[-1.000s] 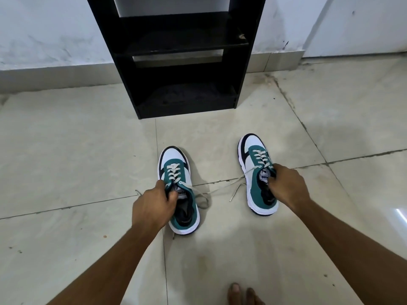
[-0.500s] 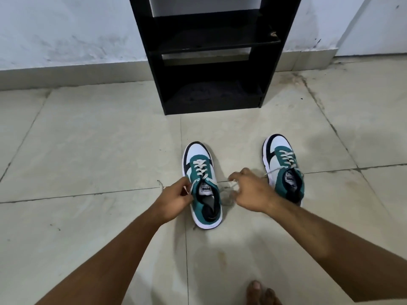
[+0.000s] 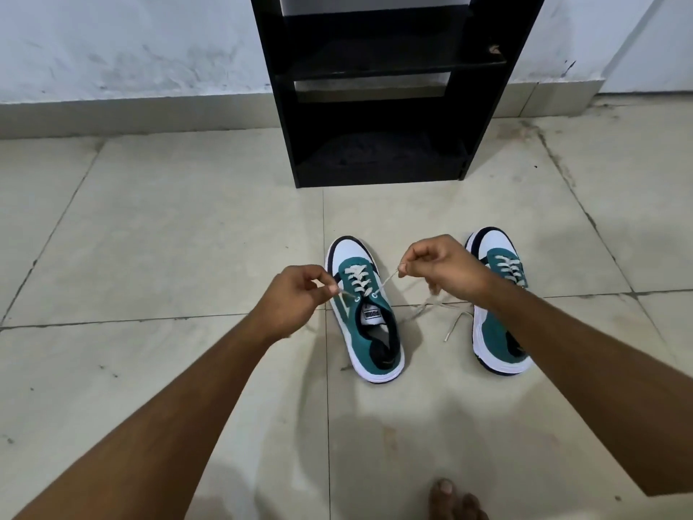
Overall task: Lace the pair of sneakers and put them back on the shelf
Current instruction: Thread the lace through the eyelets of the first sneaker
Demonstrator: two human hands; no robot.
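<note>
Two green, white and black sneakers stand on the tiled floor, toes toward the shelf. The left sneaker (image 3: 365,313) lies between my hands. My left hand (image 3: 300,294) pinches one end of its lace (image 3: 384,285) at the left side, and my right hand (image 3: 437,266) pinches the other end, pulled up and to the right. The right sneaker (image 3: 500,317) is partly hidden by my right wrist; its loose lace ends (image 3: 452,328) trail on the floor. The black shelf (image 3: 378,88) stands against the wall behind the shoes.
A white wall (image 3: 131,43) with a tiled skirting runs along the back. Bare toes (image 3: 455,501) show at the bottom edge. Open floor tiles (image 3: 168,227) spread left and right of the shoes.
My right hand left the right sneaker and came over to the left one. Both hands now hold the left sneaker's lace ends, raised and pulled apart. The view has shifted left.
</note>
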